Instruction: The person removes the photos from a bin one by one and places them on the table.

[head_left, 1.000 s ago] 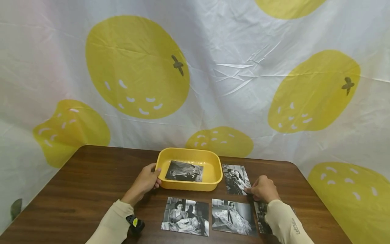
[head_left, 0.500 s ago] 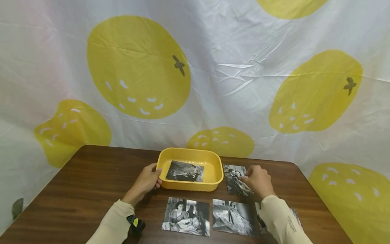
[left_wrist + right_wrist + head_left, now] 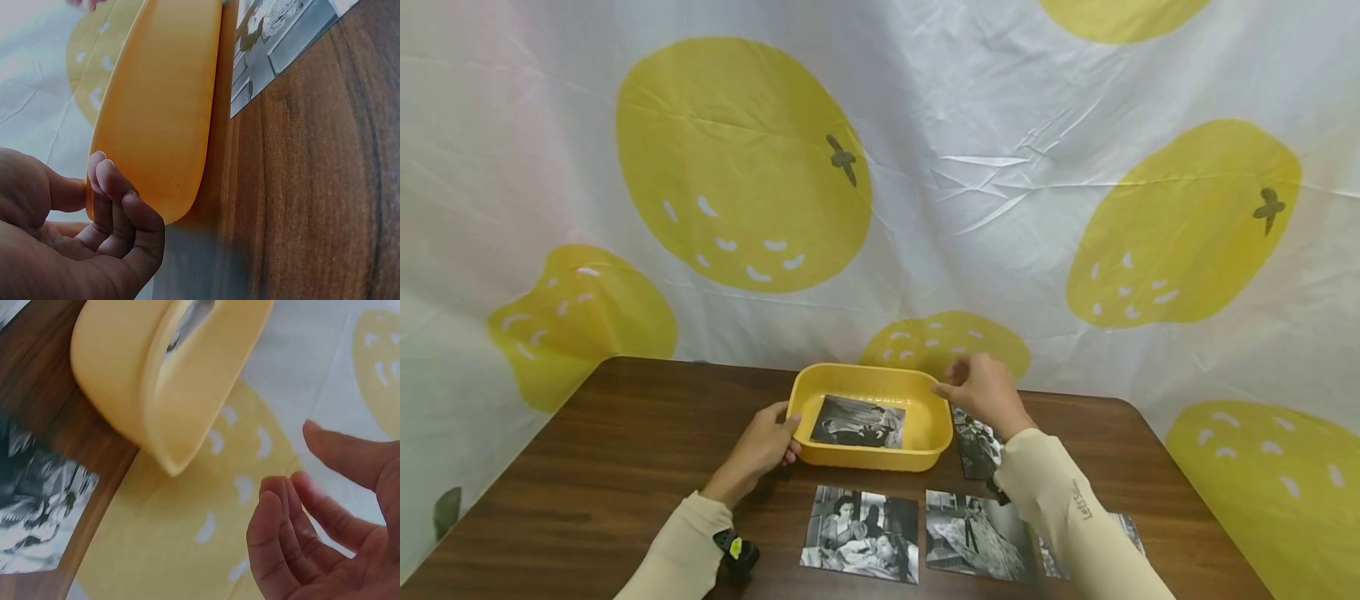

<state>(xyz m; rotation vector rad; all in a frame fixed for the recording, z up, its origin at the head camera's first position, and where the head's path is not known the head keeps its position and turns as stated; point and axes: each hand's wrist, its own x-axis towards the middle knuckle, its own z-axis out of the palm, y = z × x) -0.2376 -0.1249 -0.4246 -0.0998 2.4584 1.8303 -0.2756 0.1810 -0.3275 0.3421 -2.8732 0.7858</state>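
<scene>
Your left hand (image 3: 765,442) is gripping the near left corner of the yellow tray (image 3: 925,385), fingers curled on the rim – steadying it on the desk (image 3: 587,450). Your right hand (image 3: 981,390) is hovering over the tray's far right corner, fingers loosely spread and holding nothing. One black-and-white photo (image 3: 859,422) is lying inside the tray, so that much looks done. Four prints seem left on the desk – one beside the tray (image 3: 976,446) partly hidden by your sleeve, two in front (image 3: 861,533) (image 3: 976,535), and another under your right forearm (image 3: 1123,529).
</scene>
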